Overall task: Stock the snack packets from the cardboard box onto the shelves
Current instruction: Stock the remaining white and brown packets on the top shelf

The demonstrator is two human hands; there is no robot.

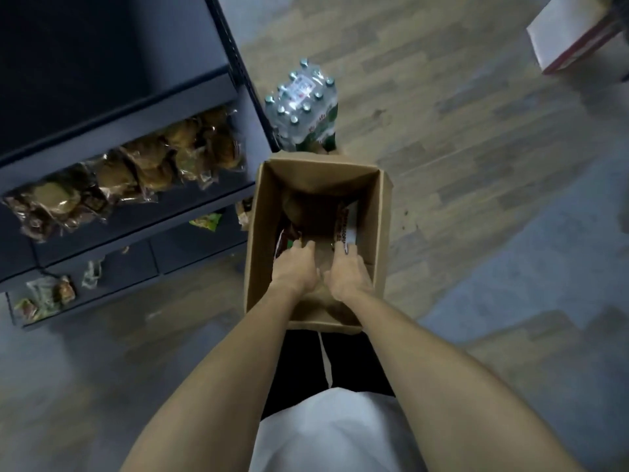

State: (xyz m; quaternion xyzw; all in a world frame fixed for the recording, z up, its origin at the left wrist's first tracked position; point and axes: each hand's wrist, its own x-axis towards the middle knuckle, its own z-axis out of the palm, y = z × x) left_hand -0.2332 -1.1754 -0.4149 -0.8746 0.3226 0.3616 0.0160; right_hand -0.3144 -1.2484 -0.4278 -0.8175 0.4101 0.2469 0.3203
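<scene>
Fingers of left hand (295, 267) and right hand (347, 270) curled onto packets inside upright cardboard box (253, 233), opening upward.

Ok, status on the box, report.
Both hands down in the cardboard box: left hand, right hand reaching at packets. Grips unclear. Water bottle pack beyond box, not blocking.

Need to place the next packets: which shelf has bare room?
The top shelf looks bare. The middle shelf is crowded with brown packets, bare only along its front edge. The bottom shelf has room between the scattered packets and the cardboard box.
</scene>
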